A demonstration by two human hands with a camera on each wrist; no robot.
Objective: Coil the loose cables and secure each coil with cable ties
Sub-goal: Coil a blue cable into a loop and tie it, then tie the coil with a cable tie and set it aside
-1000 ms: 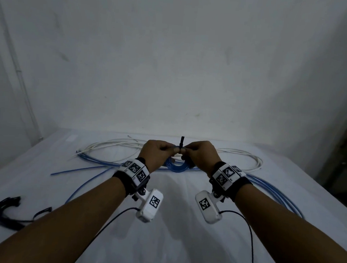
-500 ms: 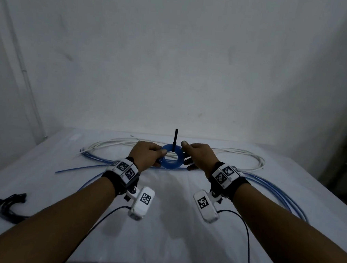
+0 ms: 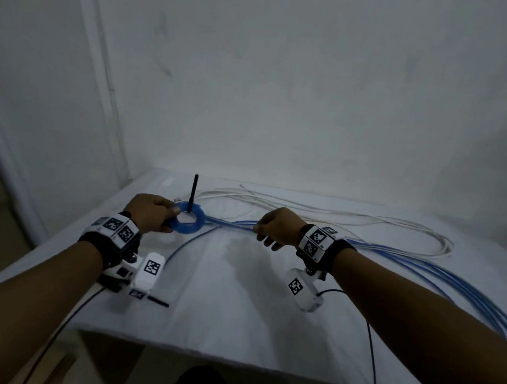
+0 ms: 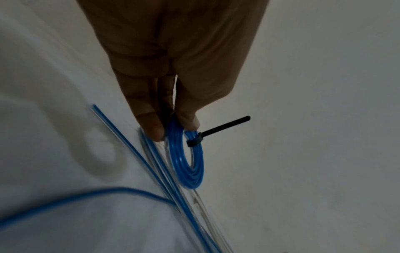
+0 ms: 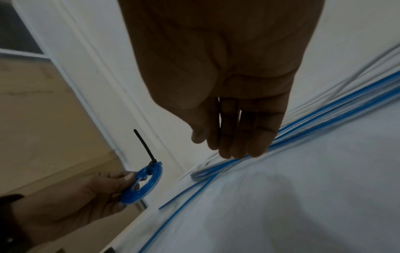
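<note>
White table [image 3: 238,304] | left hand [image 3: 148,214] pinches tied blue coil [image 3: 188,223] | right hand [image 3: 276,231] relaxed, empty, apart

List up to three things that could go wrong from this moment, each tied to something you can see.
1. The left hand only pinches the blue coil at its rim, so it might slip.
2. One black cable tie binds the coil; its long tail could snag.
3. The right hand hovers open over the loose blue cables, which lie alongside white cables; pulling one might tangle them.
</note>
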